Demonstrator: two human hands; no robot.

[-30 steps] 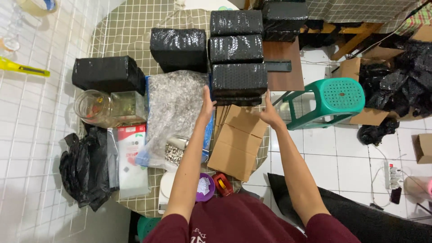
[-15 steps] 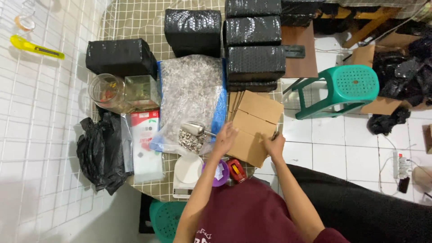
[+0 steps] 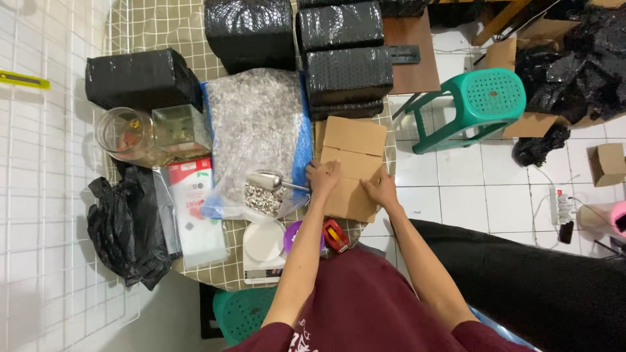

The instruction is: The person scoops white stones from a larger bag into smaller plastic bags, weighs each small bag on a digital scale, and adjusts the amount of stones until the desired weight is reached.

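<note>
Both hands have come back off that stack of black packages since a second ago and dropped onto the flattened cardboard box point(image 3: 353, 166), which sits at the near right edge of the bench point(image 3: 140, 29), just at 6 o'clock from the wrapped stack. Left hand point(image 3: 324, 178) is laid flat on the box's left side, fingers spread, holding nothing; right hand point(image 3: 381, 191) presses the right edge down near the bench rim, also holding nothing. Looks to me like they're pinning it so it doesn't slide off, since part of it hangs past the edge. At 9 o'clock from the box there's a clear bag of gravel point(image 3: 255, 133) lying on something blue, with a metal scoop point(image 3: 266, 181) resting at its open end, handle pointing toward the left hand. At 12 o'clock are the black bubble-wrapped packages point(image 3: 345, 68), stacked tight, and one more black package point(image 3: 140, 79) sits off at the far left. A glass jar point(image 3: 124, 135) lies on its side beside a small glass tank point(image 3: 182, 129). Below those, a white pouch with a red label point(image 3: 194, 202), rectangular. Near the body: a white round lid point(image 3: 264, 241) and a red tape dispenser point(image 3: 335, 234). A green plastic stool point(image 3: 486, 101) stands on the tiled floor at 2 o'clock.
</note>
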